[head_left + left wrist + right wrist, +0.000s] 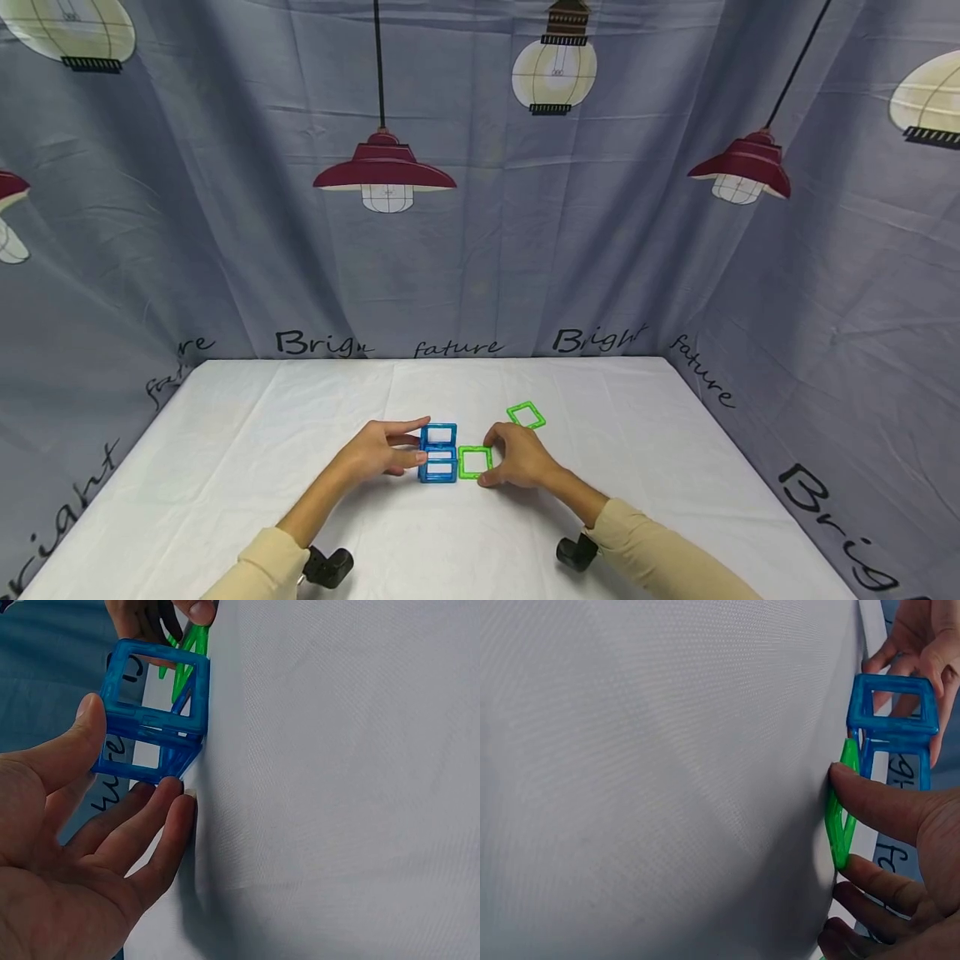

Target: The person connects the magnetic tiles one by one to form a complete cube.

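Observation:
Several blue square magnetic tiles [438,460] are joined into a small box-like shape on the white table [360,533]. My left hand [385,450] holds this shape from its left side. In the left wrist view, the thumb rests against the upper frame [154,720] and fingertips touch the lower edge. A green square magnetic tile [461,463] lies low beside the blue shape's right side. My right hand [522,457] pinches its right part between thumb and forefinger. Seen from the right wrist, the green tile [840,851] appears nearly edge-on, close to the blue frames [895,727].
Beyond my right hand, a second green square tile [538,413] lies turned at an angle. Black wrist devices [327,568] sit at both sleeves. A grey-blue curtain [480,275] printed with lamps and lettering hangs behind the table and along its sides.

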A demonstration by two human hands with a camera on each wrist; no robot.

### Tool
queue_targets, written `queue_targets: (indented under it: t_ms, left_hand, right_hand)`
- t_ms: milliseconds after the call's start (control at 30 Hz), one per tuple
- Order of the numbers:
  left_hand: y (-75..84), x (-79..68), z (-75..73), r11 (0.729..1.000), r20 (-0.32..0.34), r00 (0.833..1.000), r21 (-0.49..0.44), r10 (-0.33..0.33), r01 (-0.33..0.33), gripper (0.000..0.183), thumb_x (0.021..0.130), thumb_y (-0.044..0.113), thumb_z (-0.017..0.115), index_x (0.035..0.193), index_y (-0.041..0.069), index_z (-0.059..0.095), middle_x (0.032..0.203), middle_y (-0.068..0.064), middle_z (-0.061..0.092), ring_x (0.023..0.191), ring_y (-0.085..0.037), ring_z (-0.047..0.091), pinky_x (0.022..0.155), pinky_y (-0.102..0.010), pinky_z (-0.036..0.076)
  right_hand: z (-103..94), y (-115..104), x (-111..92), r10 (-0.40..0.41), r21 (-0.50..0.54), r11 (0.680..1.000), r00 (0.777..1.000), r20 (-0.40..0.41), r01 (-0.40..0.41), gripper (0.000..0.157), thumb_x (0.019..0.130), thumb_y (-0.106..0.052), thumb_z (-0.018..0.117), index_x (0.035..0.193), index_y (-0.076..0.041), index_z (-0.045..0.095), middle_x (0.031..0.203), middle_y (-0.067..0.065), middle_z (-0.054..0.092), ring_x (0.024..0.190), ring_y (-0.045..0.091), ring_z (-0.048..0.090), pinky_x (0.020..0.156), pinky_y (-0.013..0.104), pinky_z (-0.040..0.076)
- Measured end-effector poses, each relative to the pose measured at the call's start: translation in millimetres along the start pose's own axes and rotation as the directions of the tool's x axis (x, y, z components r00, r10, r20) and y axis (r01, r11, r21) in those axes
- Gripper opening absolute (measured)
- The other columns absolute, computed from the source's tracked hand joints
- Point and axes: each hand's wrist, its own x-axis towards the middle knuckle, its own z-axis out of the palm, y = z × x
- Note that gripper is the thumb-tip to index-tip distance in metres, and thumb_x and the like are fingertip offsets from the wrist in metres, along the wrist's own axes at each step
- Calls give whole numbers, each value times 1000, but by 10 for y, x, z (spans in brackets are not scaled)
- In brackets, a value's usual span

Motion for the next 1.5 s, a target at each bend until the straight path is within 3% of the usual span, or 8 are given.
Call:
queue_targets:
  t_ms: [267,567,967,1233,1500]
  left_hand:
    - [-16,12,9,1000,-1,1000,2,-6,6,65,87,21,82,146,19,57,132,-18,67,102,-22,72,79,-40,62]
    - [-11,7,0,1000,14,1000,-12,0,1,65,87,21,82,147,18,56,132,-18,67,104,-22,71,80,-40,62]
    - [-16,18,-7,1000,2,1000,13,1,-1,64,87,22,81,147,21,56,133,-18,67,102,-21,72,78,-39,62]
    - [-25,10,-19,1000,4,1000,-2,-14,14,65,87,23,82,147,21,57,133,-18,67,103,-22,72,79,-39,62]
    - [-22,8,-5,999,2,1000,-15,-30,30,64,86,21,82,145,22,58,132,-17,67,101,-21,71,79,-40,62]
  right_hand:
    - [-5,-26,10,3,-15,1000,1000,17,-3,54,63,-24,97,106,-6,69,122,14,68,121,33,60,107,52,47]
    - [-54,-77,-3,26,14,1000,998,50,-27,55,61,-10,96,108,-5,68,117,12,67,118,33,61,106,51,48]
    - [-179,-179,5,13,73,997,997,72,-18,55,61,-2,92,110,0,67,98,8,67,87,18,58,82,37,52]
    - [-271,-288,10,-19,148,989,997,79,8,55,65,1,90,115,1,67,104,11,70,96,27,64,84,40,54]
    - [-266,-406,36,-18,215,977,997,71,2,54,67,0,90,117,0,68,108,11,70,98,27,64,87,40,55]
